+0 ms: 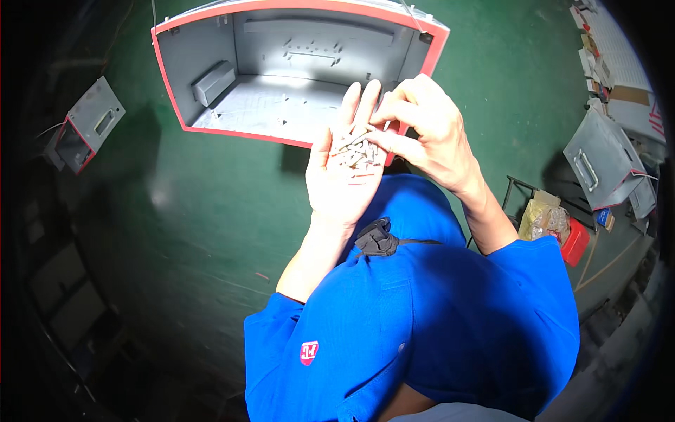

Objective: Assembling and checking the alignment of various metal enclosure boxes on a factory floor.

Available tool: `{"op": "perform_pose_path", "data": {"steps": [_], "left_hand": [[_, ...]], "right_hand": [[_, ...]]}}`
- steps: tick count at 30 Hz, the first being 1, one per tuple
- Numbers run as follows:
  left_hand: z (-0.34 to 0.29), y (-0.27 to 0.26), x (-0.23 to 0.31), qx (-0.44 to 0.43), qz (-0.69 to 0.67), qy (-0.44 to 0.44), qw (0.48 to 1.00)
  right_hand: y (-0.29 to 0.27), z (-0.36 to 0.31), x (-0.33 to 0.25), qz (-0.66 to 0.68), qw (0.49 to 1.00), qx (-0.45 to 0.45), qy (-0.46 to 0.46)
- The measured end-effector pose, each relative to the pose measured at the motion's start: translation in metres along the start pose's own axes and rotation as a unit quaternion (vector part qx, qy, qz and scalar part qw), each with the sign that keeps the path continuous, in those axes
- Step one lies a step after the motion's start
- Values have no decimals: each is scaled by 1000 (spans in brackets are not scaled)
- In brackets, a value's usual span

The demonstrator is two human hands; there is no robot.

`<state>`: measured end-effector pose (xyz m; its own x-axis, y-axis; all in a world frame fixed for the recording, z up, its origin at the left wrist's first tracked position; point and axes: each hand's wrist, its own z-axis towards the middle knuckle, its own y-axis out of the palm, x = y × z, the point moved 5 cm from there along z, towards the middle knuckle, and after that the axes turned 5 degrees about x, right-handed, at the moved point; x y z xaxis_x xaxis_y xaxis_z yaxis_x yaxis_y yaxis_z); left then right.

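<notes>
My left hand (pixel 337 186) lies palm up with its fingers stretched out, cradling a heap of small, pale, peg-like pieces (pixel 358 156). Over that heap, my right hand (pixel 427 126) pinches thumb and forefinger together at one small pale piece; the fingertips partly cover it. Just beyond both hands stands a grey metal cabinet (pixel 295 86) with a red rim, its open front facing me. Inside, a grey box-shaped part (pixel 214 83) is fixed at the left wall, and several small studs stick out of the inner faces.
On the green floor (pixel 211 211) at the left is a smaller grey-and-red case (pixel 96 119). Another grey case with a handle (pixel 605 163) stands at the right, near a red container (pixel 576 241) and a plastic bag (pixel 545 219). Cardboard and clutter line the far right.
</notes>
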<state>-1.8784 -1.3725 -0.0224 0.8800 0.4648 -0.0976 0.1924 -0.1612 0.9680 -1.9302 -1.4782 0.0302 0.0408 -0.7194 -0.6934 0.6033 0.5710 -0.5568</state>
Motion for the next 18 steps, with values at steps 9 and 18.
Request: {"op": "perform_pose_path", "data": {"steps": [9, 18], "left_hand": [[-1, -16, -33, 12, -94, -13, 995], [-2, -33, -49, 74, -71, 57, 993]], "right_hand": [[-22, -28, 39, 194, 970, -7, 146], [-17, -52, 130, 318, 898, 118, 281]]}}
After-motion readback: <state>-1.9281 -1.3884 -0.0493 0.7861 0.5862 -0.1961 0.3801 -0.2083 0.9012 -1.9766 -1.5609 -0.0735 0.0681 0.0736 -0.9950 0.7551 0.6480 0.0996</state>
